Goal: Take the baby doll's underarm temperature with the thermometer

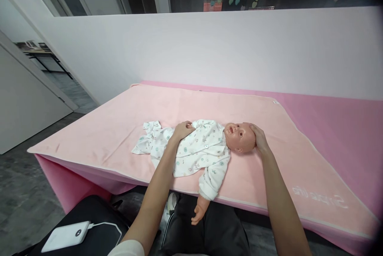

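Note:
A baby doll [242, 138] lies on its back across the pink table, head to the right and legs to the left. It wears a white printed top [199, 148] and matching trousers [158, 140]. My left hand [182, 131] rests at the doll's far side by the waist, fingers curled around the doll's far hand, which is mostly hidden. My right hand [259, 139] cups the crown of the doll's head, its fingers partly hidden behind it. The doll's near forearm [201, 208] hangs over the table's front edge above my lap.
A light pink mat [119, 128] covers much of the table, over a darker pink cloth [344, 128]. Behind stands a white wall [209, 52] with windows above. At lower left, a white power bank [67, 235] with a cable lies on a black seat [92, 212].

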Tool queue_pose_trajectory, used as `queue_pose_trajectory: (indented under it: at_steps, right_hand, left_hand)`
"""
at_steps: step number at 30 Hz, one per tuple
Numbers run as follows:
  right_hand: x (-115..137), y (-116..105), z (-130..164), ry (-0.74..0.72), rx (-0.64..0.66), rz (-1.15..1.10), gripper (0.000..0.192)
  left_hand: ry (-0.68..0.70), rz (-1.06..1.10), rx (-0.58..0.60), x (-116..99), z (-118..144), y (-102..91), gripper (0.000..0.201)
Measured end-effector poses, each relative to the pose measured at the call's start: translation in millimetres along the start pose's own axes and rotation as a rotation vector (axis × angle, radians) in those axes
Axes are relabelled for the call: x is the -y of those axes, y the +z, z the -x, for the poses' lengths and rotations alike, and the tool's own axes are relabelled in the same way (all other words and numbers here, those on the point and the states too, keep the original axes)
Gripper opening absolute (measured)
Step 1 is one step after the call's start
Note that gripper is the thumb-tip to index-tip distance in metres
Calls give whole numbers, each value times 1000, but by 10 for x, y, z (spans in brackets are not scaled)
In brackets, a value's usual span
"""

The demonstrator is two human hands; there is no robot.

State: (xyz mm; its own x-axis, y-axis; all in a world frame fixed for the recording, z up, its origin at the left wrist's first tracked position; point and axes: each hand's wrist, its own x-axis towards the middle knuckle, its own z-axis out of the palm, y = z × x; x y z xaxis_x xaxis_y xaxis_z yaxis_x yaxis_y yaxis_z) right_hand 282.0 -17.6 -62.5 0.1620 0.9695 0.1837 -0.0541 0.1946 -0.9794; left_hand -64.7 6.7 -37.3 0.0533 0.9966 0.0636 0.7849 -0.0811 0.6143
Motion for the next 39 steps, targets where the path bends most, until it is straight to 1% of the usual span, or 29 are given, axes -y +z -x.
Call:
queue_pose_trajectory:
  at_steps: [5,11,18,23,26,30,39]
  right_hand:
    - [11,0,0,23,-18,18,40]
    - [61,14,24,13,-22,14,36]
    - [34,2,9,9,-22,9,34]
    - [31,-2,13,9,-19,17,34]
    - [21,-6,10,10,-22,7,34]
    - [13,-8,2,9,-22,10,35]
    - [29,1,15,2,-14,22,35]
  left_hand:
    - [37,17,71,22,-14,-11,41]
    - [64,29,62,-5,1,-8,37]
    - [124,51,64,2,-11,1,32]
    - [150,75,22,30,-9,27,31]
    - [135,77,-5,51,-11,45,34]
    - [101,70,7,62,-24,51,39]
    - [52,66,24,32,-19,22,39]
